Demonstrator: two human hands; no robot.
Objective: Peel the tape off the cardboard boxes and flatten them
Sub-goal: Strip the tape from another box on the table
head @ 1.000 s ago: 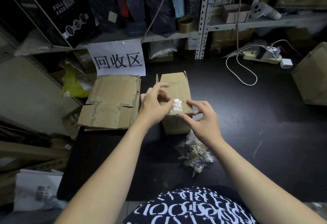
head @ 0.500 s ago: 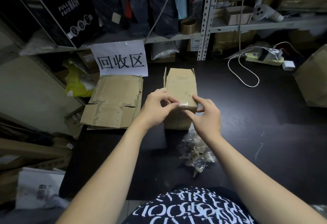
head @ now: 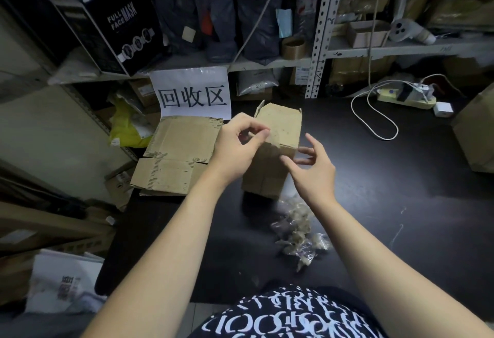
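two bare hands at one small brown cardboard box (head: 280, 126), upright on the black table (head: 401, 190) beside flattened brown cardboard sheets (head: 176, 156). left hand (head: 238, 148) pinches its top face. right hand (head: 315, 169) hovers loose-fingered at its near right corner, holding nothing, crumpled clear tape scraps (head: 296, 233) heaped nearby.

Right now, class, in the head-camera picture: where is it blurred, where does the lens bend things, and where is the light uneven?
Head view: motion blur smears the right hand; head view: the shelf upright leans, bent by the wide lens; head view: the black table shows a pale sheen at right.
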